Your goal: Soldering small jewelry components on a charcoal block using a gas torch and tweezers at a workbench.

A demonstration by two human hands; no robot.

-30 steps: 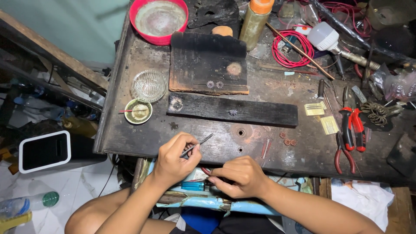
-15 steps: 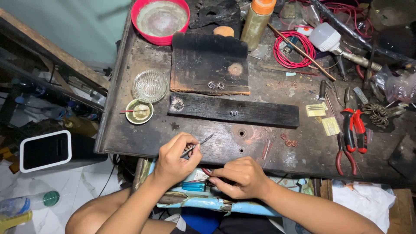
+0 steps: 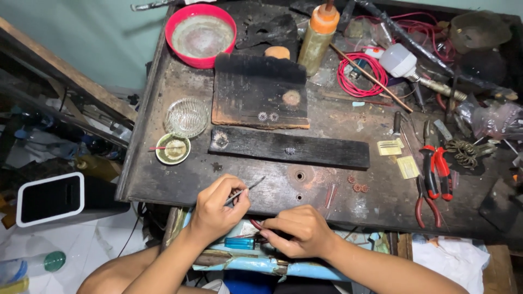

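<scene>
Fingers of the left hand (image 3: 217, 209) are pinched tight on a thin metal tool (image 3: 244, 191), looks like tweezers or a pick, with the tip poking out up and to the right over the front edge of the workbench (image 3: 163, 179). Right hand (image 3: 297, 230) sits just beside it, fingers curled together around something small with a bit of red showing (image 3: 255, 223) at the fingertips; can't tell what that piece is, it's mostly hidden. Both hands hover right at the near edge of the bench, almost touching each other.

Below them there's a blue lighter (image 3: 239, 243) lying on a light blue ledge (image 3: 245, 263).

On the bench: 2 charred wooden blocks, the wide one (image 3: 259, 90) further back and a long narrow one (image 3: 289, 147) in front of it. Left of those sit a clear glass dish (image 3: 187, 117) and a small green dish (image 3: 172, 149). Red bowl (image 3: 202, 34) at the back left, orange-capped bottle (image 3: 317, 35) next to it, coil of red wire (image 3: 357, 73) further right. Red-handled pliers (image 3: 436, 171) lie on the right side, well apart from the hands, with 2 small yellow cards (image 3: 397, 155) just left of them.
</scene>
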